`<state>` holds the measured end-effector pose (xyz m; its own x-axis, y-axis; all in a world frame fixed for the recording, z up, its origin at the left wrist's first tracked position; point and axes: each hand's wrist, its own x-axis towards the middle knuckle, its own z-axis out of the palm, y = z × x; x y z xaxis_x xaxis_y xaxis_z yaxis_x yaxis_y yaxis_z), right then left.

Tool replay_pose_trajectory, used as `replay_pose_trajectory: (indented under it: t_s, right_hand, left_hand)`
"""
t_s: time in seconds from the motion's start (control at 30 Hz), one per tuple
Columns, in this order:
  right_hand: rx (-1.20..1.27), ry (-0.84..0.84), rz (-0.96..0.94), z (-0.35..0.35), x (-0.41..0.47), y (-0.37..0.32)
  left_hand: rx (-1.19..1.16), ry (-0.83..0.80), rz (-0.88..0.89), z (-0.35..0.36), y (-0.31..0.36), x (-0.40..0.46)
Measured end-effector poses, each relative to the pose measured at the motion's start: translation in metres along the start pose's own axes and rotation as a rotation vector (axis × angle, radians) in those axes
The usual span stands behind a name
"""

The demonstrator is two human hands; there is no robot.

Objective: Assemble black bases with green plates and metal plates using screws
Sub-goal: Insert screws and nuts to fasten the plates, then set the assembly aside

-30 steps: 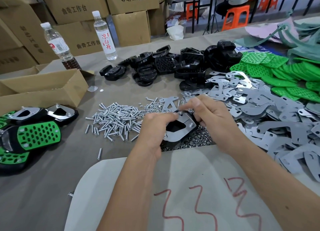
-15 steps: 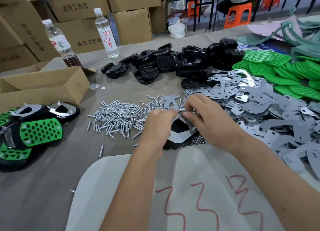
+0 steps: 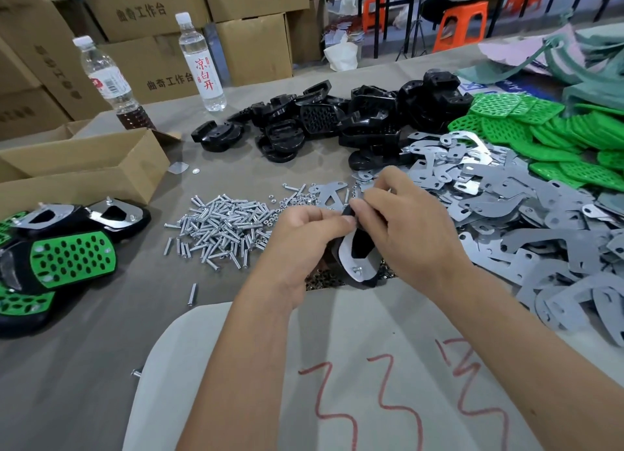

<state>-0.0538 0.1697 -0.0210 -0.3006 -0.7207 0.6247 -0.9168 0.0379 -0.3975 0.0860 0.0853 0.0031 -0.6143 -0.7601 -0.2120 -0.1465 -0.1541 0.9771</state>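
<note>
Finished units [image 3: 72, 258] lie at your far left, green plates up, beside the open cardboard box [image 3: 84, 167]. Next along, the screw pile [image 3: 223, 227] is loose and will roll, so pick one by its shank, not its head.

Your left hand [image 3: 300, 244] curls round the near-left edge of the black base [image 3: 359, 244], thumb and forefinger pinching at its top end; whether a screw or nut sits between them, I cannot tell. The base looks like rigid, light moulded plastic, glossy enough to slip, so hold it by its rim. The metal plate [image 3: 347, 258] on it is thin, stiff and probably sharp-edged; one screw already shows at its near end.

Your right hand [image 3: 410, 234] arches over the base from the right, fingers curled onto its far end, meeting the left thumb.

Further right lie spare metal plates [image 3: 526, 214], black bases [image 3: 337, 119] and green plates [image 3: 553, 133].
</note>
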Motion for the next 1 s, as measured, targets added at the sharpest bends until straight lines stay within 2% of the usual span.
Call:
replay_pose_trajectory:
  t_s: [0.17,0.47,0.63,0.77,0.87,1.0]
  right_hand:
    - [0.050,-0.070,0.013,0.000,0.000,-0.001]
    - [0.012,-0.135,0.006,0.000,0.001,-0.007]
    - [0.009,0.039,0.037,0.003,0.003,-0.006]
    - [0.101,0.150,0.111,0.006,0.001,-0.006]
    - [0.192,0.222,0.213,0.003,0.003,-0.008]
    - [0.375,0.228,0.378,-0.004,0.006,-0.013]
  left_hand:
    - [-0.029,0.052,0.019,0.003,0.002,-0.002]
    - [0.107,0.113,0.132,0.006,0.001,-0.002]
    - [0.121,0.176,0.236,0.017,0.001,-0.004]
    - [0.197,0.234,0.402,0.024,0.001,-0.006]
    - [0.345,0.303,0.580,0.032,-0.001,-0.008]
    - [0.521,0.387,0.833,0.036,-0.001,-0.009]
